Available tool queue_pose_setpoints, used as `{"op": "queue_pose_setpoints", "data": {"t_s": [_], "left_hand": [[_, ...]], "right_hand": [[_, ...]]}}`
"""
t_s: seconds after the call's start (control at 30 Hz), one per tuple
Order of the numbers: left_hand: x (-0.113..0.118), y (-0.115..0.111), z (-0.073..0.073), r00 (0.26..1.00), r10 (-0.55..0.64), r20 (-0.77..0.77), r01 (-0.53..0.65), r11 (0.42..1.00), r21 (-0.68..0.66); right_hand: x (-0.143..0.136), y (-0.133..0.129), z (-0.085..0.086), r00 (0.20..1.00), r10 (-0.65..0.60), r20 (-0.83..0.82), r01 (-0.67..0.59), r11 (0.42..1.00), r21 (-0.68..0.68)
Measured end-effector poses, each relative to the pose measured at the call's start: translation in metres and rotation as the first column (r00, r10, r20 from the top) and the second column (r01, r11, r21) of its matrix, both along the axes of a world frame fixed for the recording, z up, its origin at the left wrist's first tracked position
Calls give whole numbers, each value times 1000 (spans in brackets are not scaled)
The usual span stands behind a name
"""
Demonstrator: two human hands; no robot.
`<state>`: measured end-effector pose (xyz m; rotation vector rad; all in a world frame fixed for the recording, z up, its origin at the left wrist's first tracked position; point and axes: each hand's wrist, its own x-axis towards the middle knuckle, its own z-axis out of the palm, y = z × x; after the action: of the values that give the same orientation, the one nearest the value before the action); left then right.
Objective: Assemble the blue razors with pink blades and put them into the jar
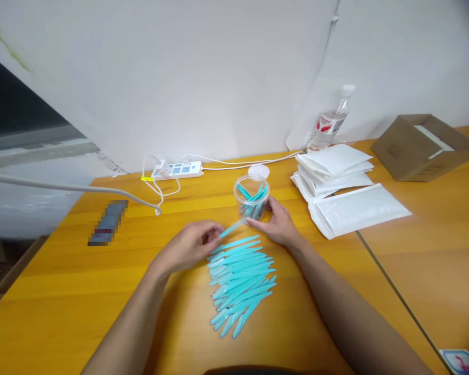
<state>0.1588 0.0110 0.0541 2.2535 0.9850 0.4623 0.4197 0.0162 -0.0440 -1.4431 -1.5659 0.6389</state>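
My left hand (pixel 191 242) pinches one slim teal eyebrow razor (pixel 231 229) by its left end; its other end points at the jar. A round clear plastic jar (pixel 240 205) stands without its lid, with several teal razors (pixel 254 195) leaning inside. My right hand (pixel 279 224) grips the jar low on its right side, thumb in front and fingers behind. Below my hands several more teal razors (pixel 244 276) lie side by side in a loose pile, their wider, clear-capped ends mostly to the left.
Behind the jar lies a round translucent lid (pixel 259 171). A white power strip (pixel 183 169) with cables runs along the wall. White padded envelopes (pixel 332 161), a water bottle (pixel 327 127) and an open cardboard box (pixel 404 151) stand at right. A pixelated dark object (pixel 108 223) lies left.
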Motion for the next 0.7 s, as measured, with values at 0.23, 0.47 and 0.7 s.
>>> {"op": "queue_pose_setpoints", "data": {"t_s": [0.23,0.47,0.7], "left_hand": [[57,17,42,770,227,596,-418,885,203],[62,32,32,868,328,374,-448,842,301],[25,1,-8,994,94,-47,-92,994,54]], "right_hand": [[-1,1,-1,1000,-12,12,12,1000,-2],[0,0,1,1000,10,0,-10,1000,12],[-1,1,-1,1000,9,26,-10,1000,15]]}}
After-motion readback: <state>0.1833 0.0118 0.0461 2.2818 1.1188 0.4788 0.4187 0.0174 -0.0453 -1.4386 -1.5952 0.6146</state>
